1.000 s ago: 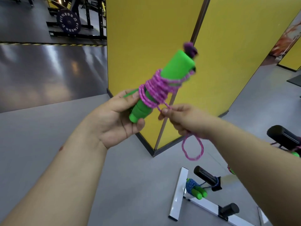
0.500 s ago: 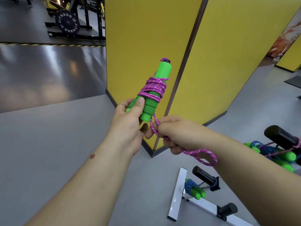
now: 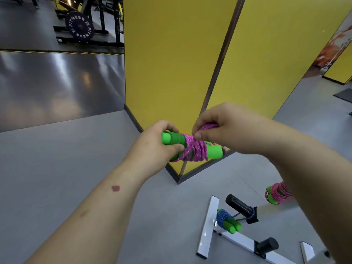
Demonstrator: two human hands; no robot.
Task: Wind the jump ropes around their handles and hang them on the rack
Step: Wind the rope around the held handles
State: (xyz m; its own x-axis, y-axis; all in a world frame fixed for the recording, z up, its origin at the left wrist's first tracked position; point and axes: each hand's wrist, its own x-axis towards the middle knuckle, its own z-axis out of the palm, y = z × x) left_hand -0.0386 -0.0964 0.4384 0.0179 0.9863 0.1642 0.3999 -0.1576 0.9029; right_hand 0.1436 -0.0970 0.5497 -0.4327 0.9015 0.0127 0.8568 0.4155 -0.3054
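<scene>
Green foam-handled jump rope with pink-purple braided cord (image 3: 192, 148) sits roughly level in mid-air before the yellow wall panel (image 3: 171, 63), cord coiled thick round the middle. Left hand (image 3: 158, 143) grips the handle end, fingers curled round it. Right hand (image 3: 219, 128) pinches the cord's last stretch above the coil. Step looks like finishing the wind; next move likely calls for tucking the tail, then hanging the bundle on a black peg of the white metal rack (image 3: 207, 225) below. Black weight plate (image 3: 79, 25) reads "FITNESS".
</scene>
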